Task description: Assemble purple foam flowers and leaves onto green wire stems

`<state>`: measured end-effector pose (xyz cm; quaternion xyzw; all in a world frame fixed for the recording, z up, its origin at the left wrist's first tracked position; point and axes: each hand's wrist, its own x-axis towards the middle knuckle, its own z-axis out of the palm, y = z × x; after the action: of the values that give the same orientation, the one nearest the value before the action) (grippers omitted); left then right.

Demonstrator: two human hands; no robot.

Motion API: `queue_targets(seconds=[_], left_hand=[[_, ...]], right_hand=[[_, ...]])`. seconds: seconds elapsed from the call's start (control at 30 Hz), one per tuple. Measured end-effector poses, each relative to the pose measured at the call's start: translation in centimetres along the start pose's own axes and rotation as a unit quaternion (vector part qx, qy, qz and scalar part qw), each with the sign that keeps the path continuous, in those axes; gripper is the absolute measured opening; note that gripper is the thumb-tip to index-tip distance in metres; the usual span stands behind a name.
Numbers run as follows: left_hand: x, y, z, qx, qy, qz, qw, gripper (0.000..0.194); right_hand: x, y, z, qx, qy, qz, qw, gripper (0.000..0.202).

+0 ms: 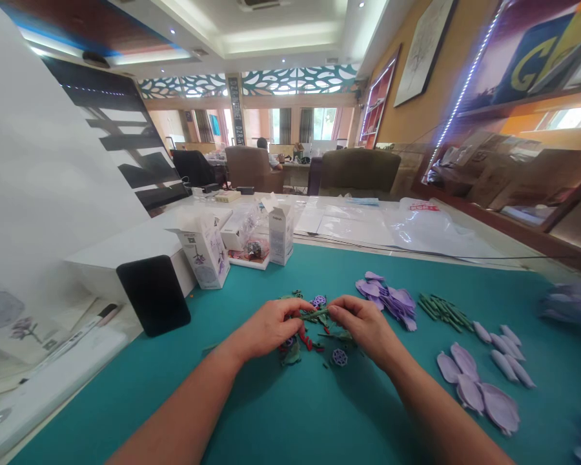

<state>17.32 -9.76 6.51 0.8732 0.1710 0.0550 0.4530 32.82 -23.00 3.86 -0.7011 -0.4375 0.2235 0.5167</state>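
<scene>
Between my two hands a thin green stem piece (314, 314) is held level over the teal mat (213, 407). The fingers of my left hand (271, 326) pinch its left end, and my right hand (363, 323) pinches the right end. Below and around them lies a loose pile of small parts: red pieces (307, 339), green leaf-like pieces (292, 353) and a purple wheel-shaped piece (339, 357). Another purple wheel-shaped piece (319, 301) shows just behind the stem. My fingers hide part of the pile.
Right of my hands lie purple petals (392, 300), green sticks (445, 311), pale lilac pods (506, 352) and larger petal pieces (481, 387). Opened boxes (208, 255) and a dark tablet-like panel (153, 296) stand at the left. Clear plastic sheets (358, 219) cover the far side. A person sits in the background.
</scene>
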Motion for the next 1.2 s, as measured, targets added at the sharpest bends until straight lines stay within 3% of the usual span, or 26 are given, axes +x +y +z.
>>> queue_targets(seconds=[0.47,0.8,0.9,1.07,1.2], left_hand=[[0.0,0.1,-0.2,-0.007,0.013,-0.013,1.000,0.039],[0.1,0.1,0.3,-0.011,0.001,-0.017,1.000,0.040],[0.2,0.2,0.4,-0.003,0.000,-0.008,1.000,0.038],[0.2,0.1,0.0,0.011,0.019,-0.014,1.000,0.040],[0.3,0.0,-0.4,0.022,0.014,-0.035,0.999,0.046]], right_hand=[[0.2,0.3,0.0,0.059,0.008,0.018,0.998,0.042],[0.1,0.6,0.8,0.064,-0.007,0.012,0.998,0.031],[0.1,0.7,0.9,0.043,-0.012,0.002,0.999,0.032],[0.3,0.6,-0.4,-0.038,0.049,-0.001,0.998,0.037],[0.4,0.8,-1.2,-0.091,0.064,-0.001,0.994,0.036]])
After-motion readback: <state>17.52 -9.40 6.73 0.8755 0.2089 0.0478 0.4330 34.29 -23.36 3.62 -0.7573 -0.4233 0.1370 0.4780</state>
